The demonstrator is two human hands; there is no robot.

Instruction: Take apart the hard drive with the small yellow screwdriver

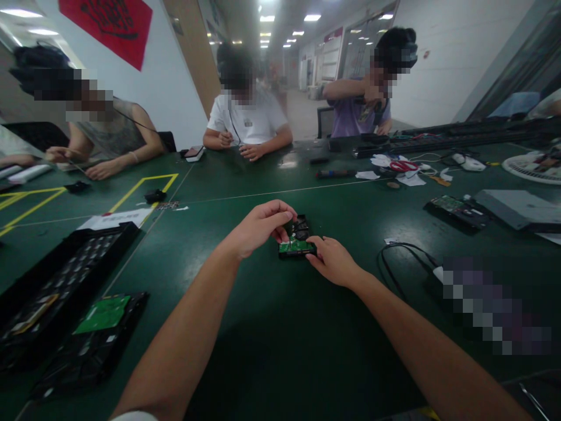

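Observation:
A small black hard drive (296, 246) with a green circuit board lies in the middle of the green table. My right hand (333, 261) grips its right edge between thumb and fingers. Over the drive's left side, my left hand (265, 227) is closed in a pinch. A thin dark thing seems to run down from those fingertips to the board, too small to name. The dark round part of the drive's casing shows behind the board, partly covered by my left fingers.
A long black tray (65, 275) and a larger black unit with a green board (103, 314) lie at left. To the right are another hard drive (456, 211), a grey metal box (521, 209) and a black cable (405, 245). Several people sit across the table (245, 362).

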